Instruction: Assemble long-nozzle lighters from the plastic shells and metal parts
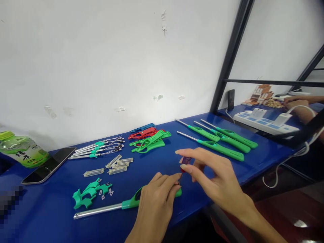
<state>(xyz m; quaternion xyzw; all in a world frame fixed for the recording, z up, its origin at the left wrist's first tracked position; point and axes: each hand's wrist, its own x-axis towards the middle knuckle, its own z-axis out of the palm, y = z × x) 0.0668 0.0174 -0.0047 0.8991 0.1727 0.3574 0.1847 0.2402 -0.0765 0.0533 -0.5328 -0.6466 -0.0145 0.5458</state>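
Note:
My left hand [159, 199] is closed over the handle of a green long-necked lighter [130, 203], which lies on the blue table with its metal tube to the left. Between thumb and fingers, my right hand [210, 172] pinches the dark red, see-through handle of a small screwdriver [186, 161]. Its lower end reaches down to my left fingertips by the lighter's handle; the tip is hidden. Left of my hands are green triggers [86, 194], tiny metal pieces [103, 197], clear fuel tanks [118, 167] and metal tubes with wires [95, 150].
Red, blue and green handle shells [149, 138] are piled near the wall. Several assembled green lighters [222, 148] lie at the right. A phone [49, 166] and a bottle [22, 150] are at the left. Beyond the black frame are a power strip [265, 123] and another person's hands [300, 103].

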